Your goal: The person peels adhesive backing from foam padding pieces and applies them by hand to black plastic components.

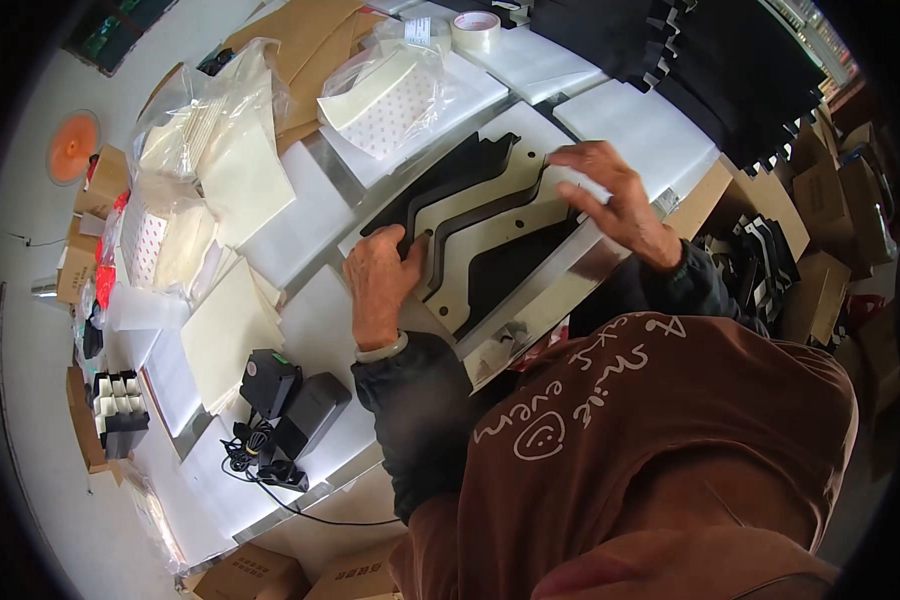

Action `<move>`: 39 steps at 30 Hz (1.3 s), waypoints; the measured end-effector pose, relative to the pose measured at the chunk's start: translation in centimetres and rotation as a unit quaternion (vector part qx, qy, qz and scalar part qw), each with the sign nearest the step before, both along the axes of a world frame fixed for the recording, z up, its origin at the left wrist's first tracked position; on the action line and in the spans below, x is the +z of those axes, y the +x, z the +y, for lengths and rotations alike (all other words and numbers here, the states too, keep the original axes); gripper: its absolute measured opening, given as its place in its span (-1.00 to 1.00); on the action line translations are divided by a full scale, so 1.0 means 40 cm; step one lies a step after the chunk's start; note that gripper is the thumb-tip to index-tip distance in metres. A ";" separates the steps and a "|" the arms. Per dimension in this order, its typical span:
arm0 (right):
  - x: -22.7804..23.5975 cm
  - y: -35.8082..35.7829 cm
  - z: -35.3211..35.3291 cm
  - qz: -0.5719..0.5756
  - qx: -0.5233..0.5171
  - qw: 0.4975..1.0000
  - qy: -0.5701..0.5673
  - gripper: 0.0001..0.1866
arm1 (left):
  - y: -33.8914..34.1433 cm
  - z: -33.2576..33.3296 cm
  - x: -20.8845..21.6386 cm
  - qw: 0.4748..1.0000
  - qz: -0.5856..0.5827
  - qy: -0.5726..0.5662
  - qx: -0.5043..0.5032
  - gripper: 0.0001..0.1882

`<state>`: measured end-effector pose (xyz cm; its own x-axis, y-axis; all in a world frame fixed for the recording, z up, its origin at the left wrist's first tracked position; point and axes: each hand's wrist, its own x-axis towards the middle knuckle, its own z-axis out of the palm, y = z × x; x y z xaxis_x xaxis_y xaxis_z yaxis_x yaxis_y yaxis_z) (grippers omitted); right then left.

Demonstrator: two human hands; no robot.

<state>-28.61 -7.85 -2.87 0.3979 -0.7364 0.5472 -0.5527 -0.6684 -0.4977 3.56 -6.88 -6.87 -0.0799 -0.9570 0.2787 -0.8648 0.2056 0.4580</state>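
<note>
A long panel (pixel 490 217) lies on the white-covered table before me. It shows cream strips with dark holes, alternating with black zigzag bands. My left hand (pixel 378 282) rests at its left end, thumb apart from the fingers and touching the panel's surface. Over the right end is my right hand (pixel 615 200), its thumb and fingers apart and slightly blurred. A small white patch shows between them; whether it is a separate piece I cannot tell. A clear strip-like edge (pixel 530 290) runs along the panel's near side.
Stacked cream sheets (pixel 232 330) and plastic-bagged sheets (pixel 385 100) lie left and beyond. A black power adapter (pixel 310 410) with coiled cable sits near the left front. A tape roll (pixel 476 31) and black sheets (pixel 740 80) are at the far side. Cardboard boxes (pixel 820 290) stand right.
</note>
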 end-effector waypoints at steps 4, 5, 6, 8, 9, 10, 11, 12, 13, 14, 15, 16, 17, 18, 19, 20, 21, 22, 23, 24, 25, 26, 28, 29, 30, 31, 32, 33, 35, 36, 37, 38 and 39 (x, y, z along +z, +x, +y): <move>0.018 0.195 -0.062 -0.013 0.238 0.969 0.068 -0.60 | -0.003 -0.009 -0.064 0.995 -0.030 -0.043 0.080 -0.79; 0.000 0.227 -0.087 0.047 0.275 0.958 0.071 -0.59 | -0.018 -0.010 -0.051 0.995 -0.033 -0.040 0.084 -0.81; -0.008 0.248 -0.106 0.107 0.305 0.944 0.072 -0.59 | -0.033 -0.018 -0.055 0.995 -0.004 -0.064 0.070 -0.82; 0.006 0.278 -0.129 0.170 0.303 0.928 0.133 -0.58 | -0.042 -0.017 -0.053 0.996 0.013 -0.059 0.063 -0.82; 0.010 0.286 -0.136 0.238 0.279 0.909 0.199 -0.58 | -0.043 -0.009 -0.049 0.995 0.005 -0.063 0.079 -0.82; -0.005 0.289 -0.139 0.219 0.291 0.913 0.184 -0.59 | -0.045 -0.004 -0.043 0.995 0.012 -0.052 0.084 -0.80; -0.015 0.290 -0.132 0.217 0.301 0.911 0.177 -0.59 | -0.046 -0.003 -0.038 0.995 0.020 -0.042 0.084 -0.79; -0.026 0.288 -0.120 0.190 0.297 0.926 0.134 -0.60 | -0.045 -0.003 -0.040 0.994 0.015 -0.046 0.093 -0.79; -0.031 0.289 -0.116 0.162 0.290 0.939 0.092 -0.61 | -0.043 -0.003 -0.043 0.994 0.015 -0.050 0.091 -0.78; -0.030 0.296 -0.122 0.106 0.326 0.938 0.051 -0.59 | -0.042 -0.003 -0.046 0.995 0.015 -0.053 0.088 -0.77; -0.022 0.289 -0.121 0.104 0.331 0.937 0.047 -0.59 | -0.042 -0.003 -0.049 0.994 0.011 -0.056 0.093 -0.77; 0.002 0.283 -0.115 0.086 0.272 0.953 0.104 -0.58 | -0.037 -0.004 -0.052 0.994 0.015 -0.068 0.090 -0.77; 0.016 0.262 -0.114 0.068 0.209 0.962 0.161 -0.57 | -0.041 0.000 -0.043 0.993 0.019 -0.081 0.083 -0.77; -0.001 0.240 -0.142 0.207 0.241 0.944 0.093 -0.53 | -0.042 -0.005 -0.030 0.994 0.002 -0.071 0.080 -0.71; 0.000 0.239 -0.140 0.207 0.249 0.942 0.093 -0.53 | -0.038 0.000 -0.024 0.994 0.000 -0.069 0.088 -0.71; 0.008 0.235 -0.135 0.182 0.264 0.943 0.088 -0.55 | -0.035 0.007 -0.016 0.993 -0.017 -0.080 0.082 -0.67; 0.023 0.232 -0.127 0.156 0.279 0.944 0.084 -0.57 | -0.034 0.018 -0.007 0.992 -0.035 -0.091 0.077 -0.62; 0.042 0.233 -0.112 0.101 0.279 0.952 0.072 -0.62 | -0.024 0.039 0.007 0.991 -0.038 -0.093 0.089 -0.62; 0.057 0.226 -0.099 0.099 0.287 0.951 0.065 -0.62 | -0.006 0.059 0.031 0.989 -0.004 -0.120 0.088 -0.61; 0.063 0.209 -0.084 0.060 0.217 0.974 0.022 -0.66 | 0.018 0.071 0.061 0.985 0.031 -0.147 0.086 -0.59; 0.059 0.184 -0.070 0.020 0.143 0.989 -0.016 -0.69 | 0.060 0.090 0.102 0.987 0.022 -0.132 0.093 -0.62; 0.042 0.142 -0.068 0.003 0.117 0.993 0.000 -0.72 | 0.108 0.116 0.147 0.989 0.014 -0.111 0.096 -0.65; 0.007 0.035 -0.051 -0.016 0.036 0.999 0.011 -0.78 | 0.232 0.142 0.235 0.980 -0.108 -0.073 0.153 -0.74; -0.024 -0.009 -0.051 -0.024 -0.009 1.000 0.007 -0.81 | 0.328 0.149 0.243 0.974 -0.133 -0.068 0.172 -0.78; -0.055 -0.050 -0.049 -0.060 -0.051 0.996 0.030 -0.82 | 0.442 0.138 0.239 0.968 -0.164 -0.061 0.179 -0.78; -0.082 -0.082 -0.045 -0.099 -0.087 0.990 0.052 -0.82 | 0.551 0.139 0.255 0.960 -0.171 0.038 0.220 -0.78; -0.104 -0.106 -0.040 -0.124 -0.112 0.983 0.081 -0.81 | 0.669 0.152 0.232 0.950 -0.175 0.079 0.247 -0.75; -0.124 -0.118 -0.037 -0.128 -0.107 0.982 0.087 -0.81 | 0.809 0.190 0.193 0.935 -0.178 0.119 0.282 -0.72; -0.171 -0.109 -0.043 -0.164 -0.170 0.951 0.197 -0.78 | 1.116 0.400 0.129 0.854 -0.288 0.236 0.365 -0.63; -0.172 -0.106 -0.027 -0.142 -0.174 0.960 0.170 -0.79 | 1.115 0.375 0.101 0.840 -0.228 0.273 0.410 -0.61; -0.177 -0.114 -0.020 -0.140 -0.186 0.957 0.173 -0.79 | 1.093 0.363 0.082 0.819 -0.169 0.307 0.454 -0.58; -0.181 -0.138 -0.013 -0.096 -0.202 0.966 0.129 -0.80 | 1.003 0.270 0.055 0.823 -0.084 0.333 0.453 -0.57; -0.181 -0.159 -0.003 -0.054 -0.212 0.972 0.089 -0.82 | 0.908 0.216 0.059 0.815 -0.004 0.360 0.454 -0.56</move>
<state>-34.98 -7.99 -10.12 -0.0144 -0.9085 0.4177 -0.6979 -0.2901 -0.6548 39.88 1.78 -4.52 0.7538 -0.5377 -0.3777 -0.5139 -0.8406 0.1712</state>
